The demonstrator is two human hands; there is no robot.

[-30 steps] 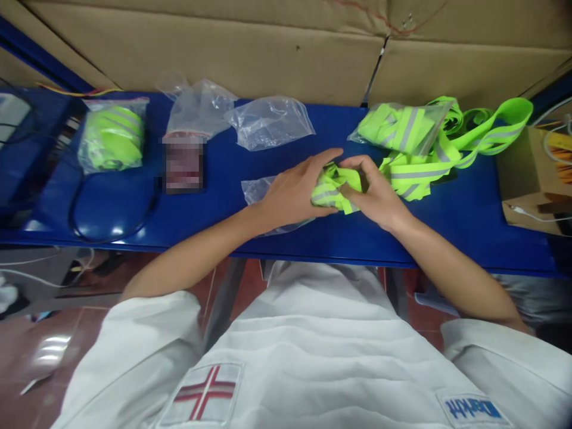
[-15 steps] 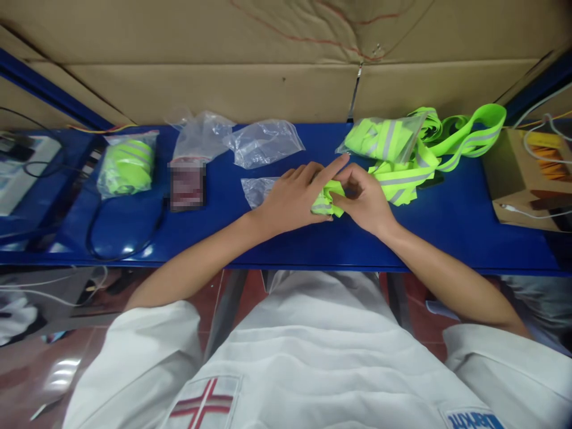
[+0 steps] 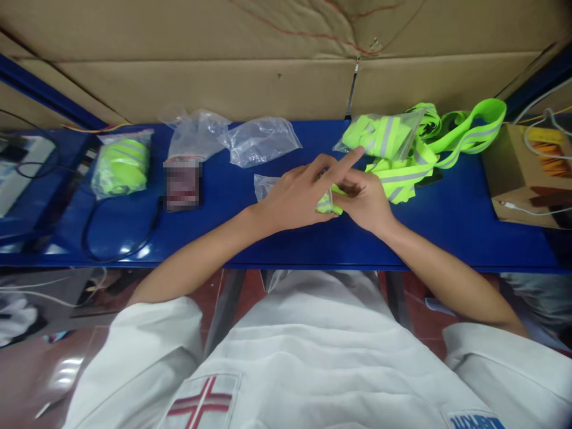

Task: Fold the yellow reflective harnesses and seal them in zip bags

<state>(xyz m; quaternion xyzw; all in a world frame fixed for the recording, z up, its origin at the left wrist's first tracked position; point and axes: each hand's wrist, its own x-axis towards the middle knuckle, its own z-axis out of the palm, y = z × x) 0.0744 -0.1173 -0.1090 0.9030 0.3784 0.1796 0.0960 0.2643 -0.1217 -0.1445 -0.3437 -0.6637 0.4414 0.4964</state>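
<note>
Over the middle of the blue table, my left hand [image 3: 295, 199] is closed around a clear plastic bag [image 3: 263, 186], whose end sticks out on the left. Yellow-green reflective strap [image 3: 328, 204] shows between my two hands, at the mouth of the bag; most of it is hidden by my fingers. My right hand [image 3: 369, 199] pinches the strap from the right side, thumb towards the left hand. The left index finger stretches out over the right fingertips.
Behind the right hand lie a bagged strap [image 3: 379, 136] and loose reflective straps [image 3: 469, 137]. Flat clear bags [image 3: 263, 142] and a blurred-out dark red item [image 3: 182, 186] lie left of them, then another bagged strap [image 3: 123, 164]. A cardboard box [image 3: 513, 173] stands right; a black cable [image 3: 89, 235] lies left.
The strap between my hands shows less now, further inside the bag and behind the fingers. The bag's left end has shifted slightly right, and my left index finger reaches further over the right hand.
</note>
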